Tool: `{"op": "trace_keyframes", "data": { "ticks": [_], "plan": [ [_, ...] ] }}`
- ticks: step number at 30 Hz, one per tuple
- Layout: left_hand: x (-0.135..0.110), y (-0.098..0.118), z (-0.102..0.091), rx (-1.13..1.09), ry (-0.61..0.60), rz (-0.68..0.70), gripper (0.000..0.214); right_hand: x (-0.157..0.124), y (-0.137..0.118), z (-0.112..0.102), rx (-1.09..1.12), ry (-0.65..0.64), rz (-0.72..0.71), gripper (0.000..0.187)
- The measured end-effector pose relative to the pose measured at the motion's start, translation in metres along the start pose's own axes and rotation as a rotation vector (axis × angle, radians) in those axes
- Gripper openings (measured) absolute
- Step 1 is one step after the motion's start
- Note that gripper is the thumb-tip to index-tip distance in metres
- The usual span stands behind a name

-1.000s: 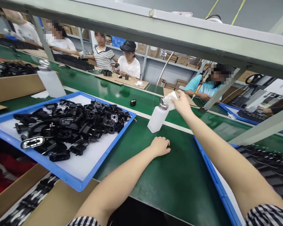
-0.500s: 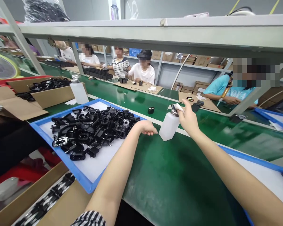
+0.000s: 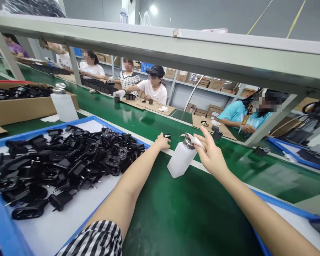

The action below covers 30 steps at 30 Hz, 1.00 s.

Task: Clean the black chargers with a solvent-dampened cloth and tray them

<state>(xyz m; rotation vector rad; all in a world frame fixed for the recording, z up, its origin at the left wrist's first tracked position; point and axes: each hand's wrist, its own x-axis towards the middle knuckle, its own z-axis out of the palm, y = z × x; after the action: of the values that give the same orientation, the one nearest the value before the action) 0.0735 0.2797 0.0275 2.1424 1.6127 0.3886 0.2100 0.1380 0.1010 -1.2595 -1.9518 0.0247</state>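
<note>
While the half-curled right hand [image 3: 211, 153] held the white wipe [image 3: 198, 141] at the metal cap [image 3: 188, 143] of the bottle [image 3: 181, 160], the left hand [image 3: 162, 142] bent around the black part [image 3: 168, 136] left of the bottle; its grip was unclear. Light, vertical pressure was advisable to avoid tipping.

White metal-topped bottle [image 3: 180, 161], upright, folded white wipe [image 3: 198, 141] against its top, small black piece [image 3: 168, 136] nearby

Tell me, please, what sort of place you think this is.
Probably a factory assembly line: there is a long green worktop, a blue tray heaped with black plugs, and people along the far side.
</note>
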Motion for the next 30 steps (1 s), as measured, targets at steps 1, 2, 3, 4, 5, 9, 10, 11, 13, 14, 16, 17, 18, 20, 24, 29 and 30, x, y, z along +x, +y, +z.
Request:
{"op": "trace_keyframes", "data": {
  "ticks": [1, 2, 3, 4, 5, 9, 10, 11, 13, 14, 16, 17, 18, 20, 24, 29, 30],
  "plan": [
    [0.004, 0.001, 0.001, -0.007, -0.033, 0.009, 0.039, -0.001, 0.001, -0.001, -0.007, -0.010, 0.000, 0.051],
    [0.006, 0.002, 0.002, -0.014, -0.062, 0.019, 0.038, -0.002, 0.001, -0.002, -0.009, -0.019, 0.004, 0.052],
    [0.008, 0.003, 0.004, -0.020, -0.084, 0.029, 0.038, -0.002, 0.001, -0.004, -0.006, -0.028, 0.014, 0.052],
    [0.008, 0.004, 0.005, -0.024, -0.099, 0.038, 0.038, -0.002, 0.001, -0.005, -0.002, -0.033, 0.025, 0.053],
    [0.006, 0.005, 0.006, -0.028, -0.105, 0.044, 0.038, -0.002, 0.001, -0.006, 0.000, -0.031, 0.034, 0.053],
    [-0.008, 0.012, 0.004, -0.030, -0.061, 0.039, 0.039, -0.002, -0.002, -0.007, -0.002, -0.022, 0.055, 0.052],
    [-0.013, 0.013, 0.002, -0.030, -0.030, 0.028, 0.040, -0.003, -0.003, -0.008, 0.003, -0.025, 0.061, 0.052],
    [-0.019, 0.013, -0.001, -0.029, 0.008, 0.012, 0.040, -0.003, -0.004, -0.008, 0.010, -0.030, 0.069, 0.052],
    [-0.032, 0.010, -0.009, -0.028, 0.087, -0.030, 0.039, -0.002, -0.006, -0.008, 0.019, -0.027, 0.086, 0.053],
    [-0.041, 0.008, -0.012, -0.028, 0.120, -0.052, 0.038, 0.000, -0.008, -0.009, 0.021, -0.017, 0.098, 0.053],
    [-0.060, 0.002, -0.018, -0.030, 0.169, -0.087, 0.037, 0.005, -0.009, -0.008, 0.026, 0.023, 0.137, 0.055],
    [-0.071, 0.000, -0.020, -0.031, 0.185, -0.098, 0.037, 0.009, -0.010, -0.006, 0.028, 0.049, 0.164, 0.055],
    [-0.083, -0.002, -0.021, -0.031, 0.197, -0.105, 0.037, 0.013, -0.011, -0.005, 0.028, 0.073, 0.192, 0.055],
    [-0.108, -0.001, -0.022, -0.023, 0.215, -0.109, 0.036, 0.020, -0.012, 0.000, 0.020, 0.096, 0.232, 0.056],
    [-0.162, 0.014, -0.021, -0.013, 0.215, -0.064, 0.035, 0.025, -0.013, 0.011, -0.013, 0.048, 0.228, 0.054],
    [-0.240, 0.020, 0.002, -0.078, 0.093, 0.066, 0.031, 0.021, -0.012, 0.013, -0.017, 0.038, 0.202, 0.053],
    [-0.254, 0.017, 0.009, -0.113, 0.053, 0.099, 0.030, 0.022, -0.012, 0.012, -0.022, 0.023, 0.200, 0.052]
  ]
}}
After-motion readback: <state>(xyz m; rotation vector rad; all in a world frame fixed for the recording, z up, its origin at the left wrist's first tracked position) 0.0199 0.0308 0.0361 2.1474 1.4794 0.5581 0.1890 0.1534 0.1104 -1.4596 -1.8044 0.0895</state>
